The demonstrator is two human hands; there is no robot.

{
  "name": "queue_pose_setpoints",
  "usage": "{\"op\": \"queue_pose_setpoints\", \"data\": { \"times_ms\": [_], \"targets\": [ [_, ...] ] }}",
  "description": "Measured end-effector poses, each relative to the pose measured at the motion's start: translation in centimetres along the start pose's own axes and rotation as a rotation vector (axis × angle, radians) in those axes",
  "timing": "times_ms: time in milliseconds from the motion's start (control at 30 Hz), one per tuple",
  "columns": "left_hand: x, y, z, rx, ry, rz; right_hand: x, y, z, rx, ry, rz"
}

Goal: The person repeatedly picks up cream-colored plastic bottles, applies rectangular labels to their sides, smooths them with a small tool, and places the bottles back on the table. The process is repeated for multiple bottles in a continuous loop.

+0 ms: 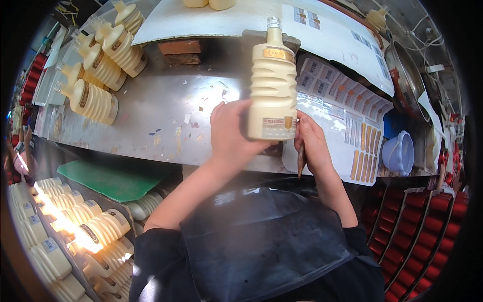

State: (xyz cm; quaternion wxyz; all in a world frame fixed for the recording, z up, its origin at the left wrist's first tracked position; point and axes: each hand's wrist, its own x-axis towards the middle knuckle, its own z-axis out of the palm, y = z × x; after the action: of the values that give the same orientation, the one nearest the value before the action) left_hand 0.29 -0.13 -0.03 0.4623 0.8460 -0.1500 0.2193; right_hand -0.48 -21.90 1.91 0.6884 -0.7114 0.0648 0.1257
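Observation:
A cream ribbed bottle (pixel 273 83) with a gold neck label and a clear cap stands upright over the metal worktop (pixel 161 118). My left hand (pixel 232 132) grips its lower left side. My right hand (pixel 311 141) presses against its lower right edge at the bottom label, and a thin brown strip hangs down from that hand. Under my right hand lies a sheet of labels (pixel 352 126).
Several labelled cream bottles (pixel 100 70) lie on the worktop's left end. More bottles (pixel 70 236) fill a crate at lower left beside a green board (pixel 108 178). A blue bowl (pixel 399 152) and a metal pan (pixel 407 75) sit right; red caps (pixel 422 221) fill trays below.

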Motion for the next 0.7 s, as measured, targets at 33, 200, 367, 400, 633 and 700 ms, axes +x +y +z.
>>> {"op": "queue_pose_setpoints", "data": {
  "times_ms": [33, 200, 367, 400, 633, 700],
  "targets": [
    [0.1, 0.2, 0.0, 0.000, 0.010, 0.002, 0.1, 0.2, 0.1, 0.007, 0.011, -0.001],
    [-0.6, -0.1, -0.5, 0.047, -0.018, -0.018, 0.1, 0.0, 0.1, -0.031, 0.004, -0.056],
    [-1.3, -1.5, -0.4, -0.348, -0.125, -0.359, -1.1, -2.5, -0.6, -0.007, -0.005, -0.036],
    [-1.4, -1.5, -0.4, -0.434, -0.130, -0.361, -1.4, -2.9, -0.7, -0.003, -0.009, -0.025],
    [-1.2, -0.9, -0.3, -0.673, -0.187, -0.464, -1.4, -2.9, -0.8, -0.049, -0.026, -0.114],
    [-1.0, -0.8, -0.2, -0.644, -0.174, -0.451, -1.0, -2.3, -0.8, -0.056, -0.014, -0.094]
  ]
}}
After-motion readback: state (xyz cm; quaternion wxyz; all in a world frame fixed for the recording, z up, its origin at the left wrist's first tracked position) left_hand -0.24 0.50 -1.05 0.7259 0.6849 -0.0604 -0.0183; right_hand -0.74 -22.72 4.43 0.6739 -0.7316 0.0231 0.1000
